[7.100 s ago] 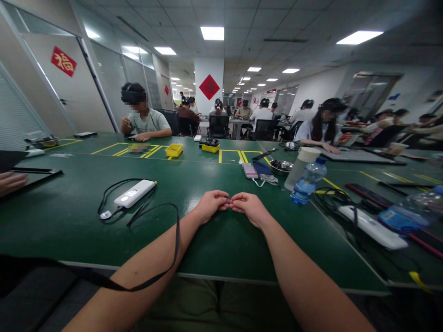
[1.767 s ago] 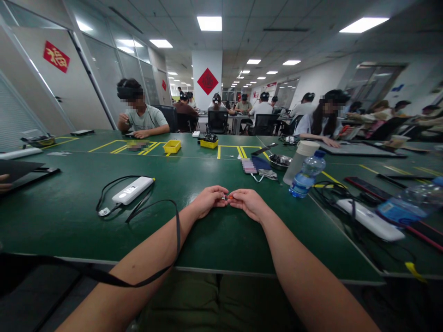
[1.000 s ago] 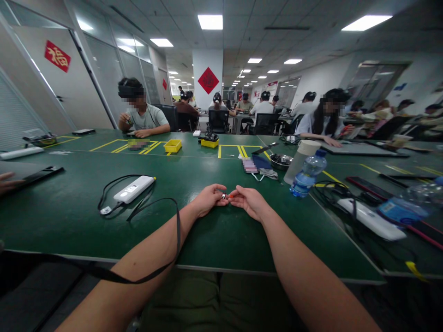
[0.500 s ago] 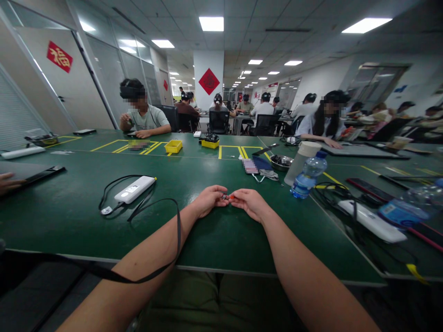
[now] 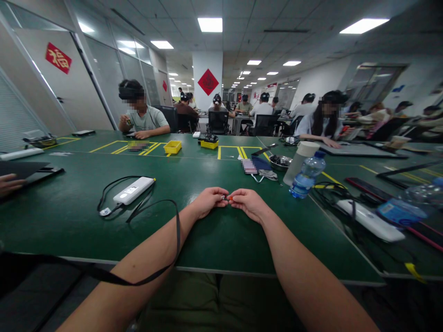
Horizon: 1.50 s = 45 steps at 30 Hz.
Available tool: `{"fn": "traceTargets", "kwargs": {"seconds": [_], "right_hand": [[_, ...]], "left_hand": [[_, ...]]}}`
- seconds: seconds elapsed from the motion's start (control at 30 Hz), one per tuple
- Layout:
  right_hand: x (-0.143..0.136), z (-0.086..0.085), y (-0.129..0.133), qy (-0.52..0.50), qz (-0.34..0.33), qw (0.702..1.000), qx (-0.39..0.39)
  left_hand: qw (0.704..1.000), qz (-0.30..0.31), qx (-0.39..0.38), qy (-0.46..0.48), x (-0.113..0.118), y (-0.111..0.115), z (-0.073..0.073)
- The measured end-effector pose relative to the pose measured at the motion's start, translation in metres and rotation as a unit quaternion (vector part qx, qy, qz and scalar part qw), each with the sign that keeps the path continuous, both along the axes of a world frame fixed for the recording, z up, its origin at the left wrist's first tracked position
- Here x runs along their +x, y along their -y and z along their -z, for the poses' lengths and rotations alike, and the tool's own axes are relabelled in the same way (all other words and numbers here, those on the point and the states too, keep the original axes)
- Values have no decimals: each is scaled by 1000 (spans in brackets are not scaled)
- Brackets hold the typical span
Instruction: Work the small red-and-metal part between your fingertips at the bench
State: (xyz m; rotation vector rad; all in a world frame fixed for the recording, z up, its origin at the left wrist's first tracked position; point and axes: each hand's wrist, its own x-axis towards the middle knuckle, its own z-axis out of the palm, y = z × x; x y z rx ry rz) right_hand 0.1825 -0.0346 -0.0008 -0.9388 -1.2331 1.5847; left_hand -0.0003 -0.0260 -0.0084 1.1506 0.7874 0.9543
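Observation:
Both of my hands meet over the green table (image 5: 138,240), fingertips almost touching. My left hand (image 5: 210,202) pinches a small dark and silvery piece (image 5: 224,198) that is too small to name. In a pinch too, my right hand (image 5: 248,204) holds a small orange-red piece (image 5: 230,198) right beside it. Fingers hide parts of both pieces. A white power bank (image 5: 134,190) with a black cable lies to the left of my hands. A black strap (image 5: 178,226) hangs across my left forearm.
Ahead are a yellow tray (image 5: 172,147), another yellow tray (image 5: 209,145) with dark items, and a metal bowl (image 5: 280,162). A water bottle (image 5: 307,175) and a pale tumbler (image 5: 299,161) stand to the right. People sit around, one hand (image 5: 10,184) at the left edge.
My hands keep nearly the same pose, with the two small pieces still close together. The view has shifted very slightly.

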Motion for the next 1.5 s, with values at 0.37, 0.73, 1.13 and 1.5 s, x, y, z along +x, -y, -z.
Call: {"fn": "traceTargets", "kwargs": {"seconds": [0.37, 0.73, 1.13, 1.5], "right_hand": [[0, 1, -4, -44, -5, 998, -42], [1, -1, -4, -57, -4, 997, -54], [0, 4, -3, -12, 19, 1000, -9], [-1, 0, -2, -37, 14, 999, -24]], "left_hand": [[1000, -20, -10, 21, 2, -2, 3], [999, -23, -20, 24, 2, -3, 3], [999, -7, -27, 22, 1, 2, -2], [1000, -13, -19, 17, 1, 1, -2]]}}
